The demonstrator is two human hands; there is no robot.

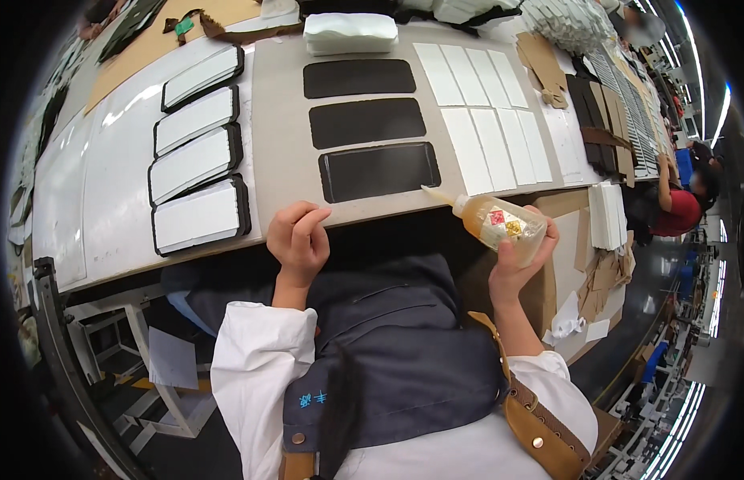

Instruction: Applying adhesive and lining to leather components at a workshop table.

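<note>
My right hand (pixel 522 260) is wrapped round a clear squeeze bottle (pixel 500 224) of amber liquid, which is tilted with its narrow nozzle pointing left. The tip is at the right end of the nearest black panel (pixel 380 173), where a thin shiny line runs along the edges. Two more black panels (pixel 367 122) lie behind it in a column. My left hand (pixel 298 244) is raised at the table's front edge, left of the nearest panel, its fingers curled in and nothing visible in them. Right of the panels lie two rows of white strips (pixel 476 152).
Several piles of white pieces on black panels (pixel 198 212) stand at the left. A white stack (pixel 350 34) sits behind the black column. Cardboard pieces (pixel 542 64) lie at the far right. A box (pixel 568 264) with scraps is right of me. A person in red (pixel 682 212) works farther off.
</note>
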